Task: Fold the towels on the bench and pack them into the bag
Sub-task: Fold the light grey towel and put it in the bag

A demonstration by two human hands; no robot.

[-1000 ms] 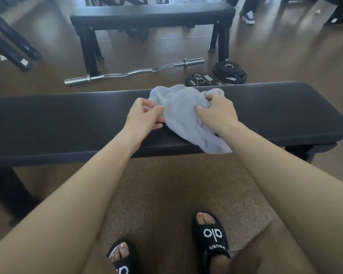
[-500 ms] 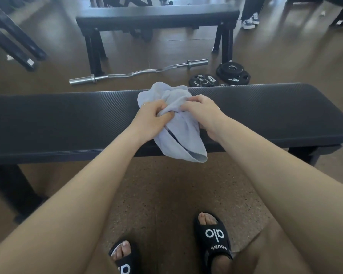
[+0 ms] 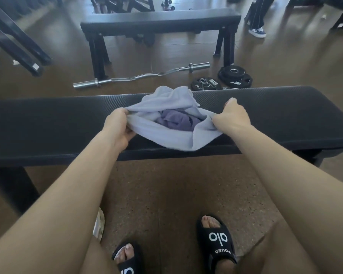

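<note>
One pale lavender towel point(image 3: 166, 133) lay rumpled on the near bench point(image 3: 57, 123), stretched between two hands, its front fold sagging over the bench's near edge. Left hand point(image 3: 118, 125) gripped the towel's left edge, fingers curled round the cloth; right hand point(image 3: 233, 117) clenched on the right edge. Darker purple folds point(image 3: 176, 120) showed in the hollow between. Behind, on the floor: one curl bar point(image 3: 143, 76), two stacks of weight plates point(image 3: 235, 76), one second bench point(image 3: 160, 18). Two black slides point(image 3: 216, 240) below.
</note>
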